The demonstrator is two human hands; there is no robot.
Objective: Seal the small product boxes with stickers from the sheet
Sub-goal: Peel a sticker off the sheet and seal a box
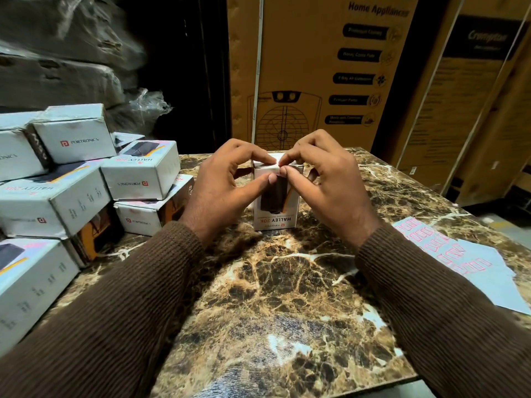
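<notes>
A small white product box (276,208) stands upright in the middle of the marble table (281,297), its printed front facing me. My left hand (230,182) grips its top left, thumb on the front face and forefinger on the top edge. My right hand (324,179) meets it from the right, thumb and forefinger pinching at the top front edge of the box. Whether a sticker lies under the fingertips is hidden. The sticker sheet (471,259), pale blue with pink-outlined stickers, lies flat at the right of the table.
Several white product boxes (86,179) are stacked in a pile on the table's left side. Large brown cartons (321,70) stand behind the table and at the right. Plastic-wrapped bundles (57,53) fill the back left.
</notes>
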